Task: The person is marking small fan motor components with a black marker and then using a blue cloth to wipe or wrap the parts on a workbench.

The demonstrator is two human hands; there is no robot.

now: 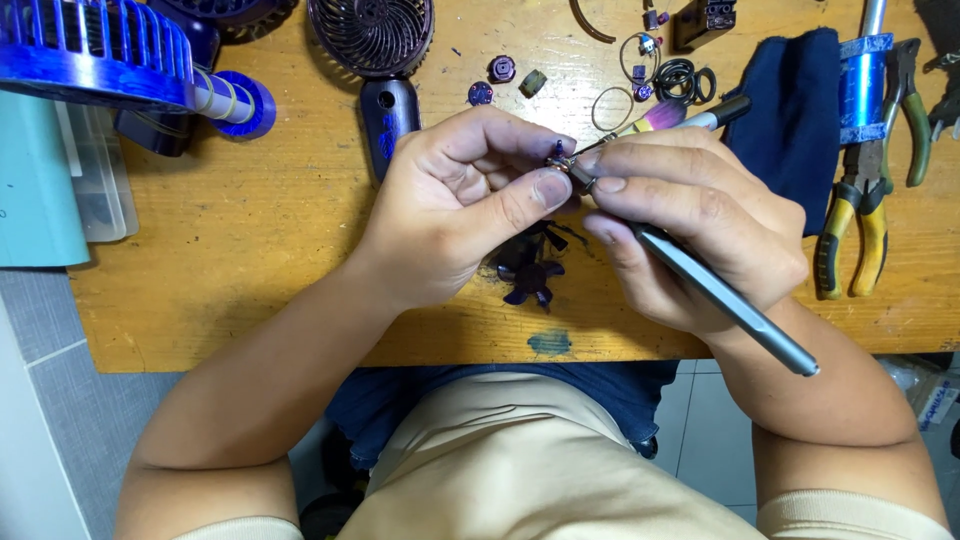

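Two hands: both meet over the middle of the wooden table point(250, 230), fingertips almost touching.
Left hand: your left hand point(455, 205) pinches a small metal part point(572, 168) between thumb and forefinger; the other fingers curl in loosely.
Right hand: your right hand point(690, 225) is closed around a grey tool point(720, 295), held like a pen, its long shaft running back past your wrist; the working tip is hidden behind your fingers.
Where the part is: in the air just above the table, right at the point where your two thumbs come together.
Doing it well: I judge that a steady pinch counts most here, so brace both wrists on the table edge and keep the part turned towards you so the tip stays in sight.
Under your hands: a small dark fan blade point(530, 272) lies on the table below them.
Further out: a purple fan handle point(388, 115) with its grille sits above your left hand; a dark blue cloth point(795, 120) and yellow-handled pliers point(850, 240) lie to your right.
Far left: a blue fan guard point(95, 50) rests at the corner.
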